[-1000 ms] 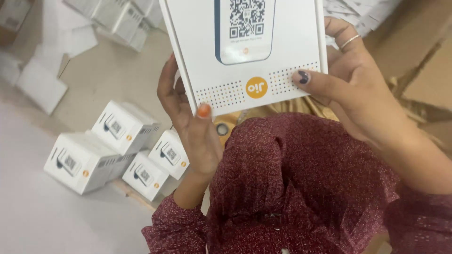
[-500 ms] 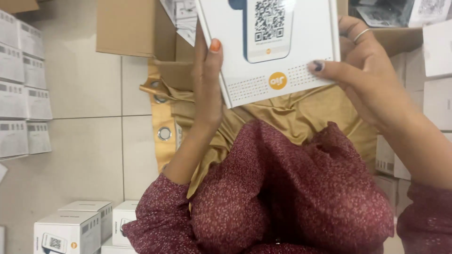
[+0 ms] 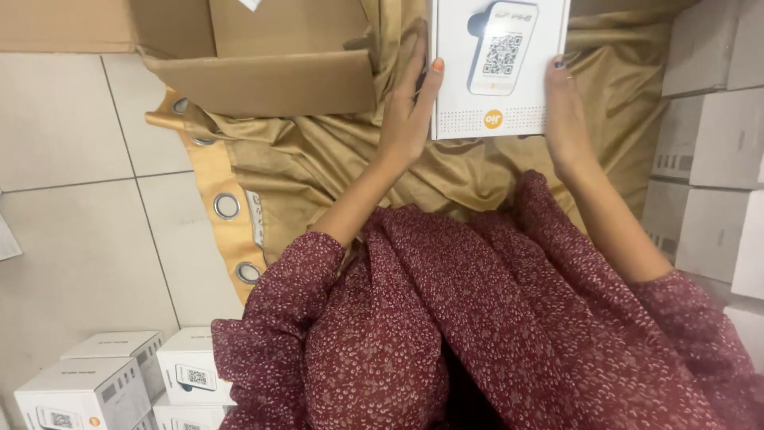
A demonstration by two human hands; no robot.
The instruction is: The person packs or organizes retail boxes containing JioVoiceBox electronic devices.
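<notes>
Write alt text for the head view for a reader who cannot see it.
Two bare hands, left hand and right hand, hold a flat white cardboard box by its sides above a gold eyelet curtain cloth on a pale tiled floor. An open brown carton lies beyond; small white boxes sit lower left.

Beside the smooth, matt card box [image 3: 499, 68], golden cloth [image 3: 318, 163] shines softly, metal-eyeleted, beneath matt brown cardboard [image 3: 270, 80].
</notes>
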